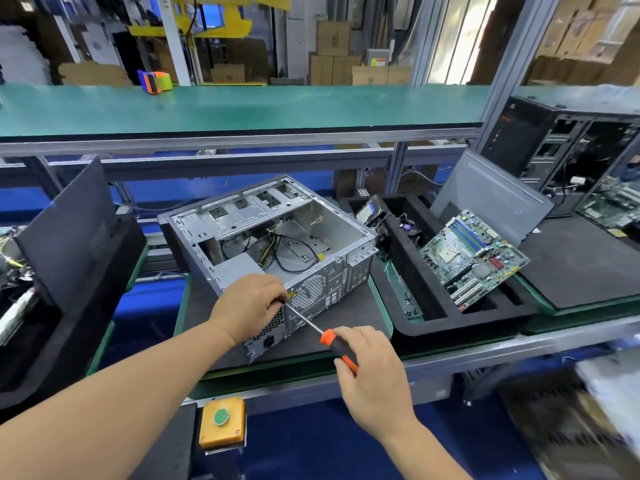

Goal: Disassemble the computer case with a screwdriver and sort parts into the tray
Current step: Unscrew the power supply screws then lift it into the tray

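Right hand (372, 374): nearest the camera, curled around the orange-and-black handle of the screwdriver (337, 348), shaft pointing up and left toward the case.
Left hand (249, 306): fingers curled, resting against the rear panel of the case and steadying the shaft near its tip; the tip itself is hidden under the fingers.
Computer case (270, 244): lying on its side on a dark mat, open face up, mostly gutted; loose cables and a grey power supply (239, 268) remain in the near corner.
Handling: the case looks like stiff sheet metal, probably light now but with sharp edges; best braced at the rear frame. The power supply is likely the heaviest part left, to be gripped by its box, not its cables.
Tray (450, 327): black foam, just right of the case, already holding a motherboard (474, 254), which is fragile and best held by its edges.
Yellow button box (221, 422): below the bench edge.
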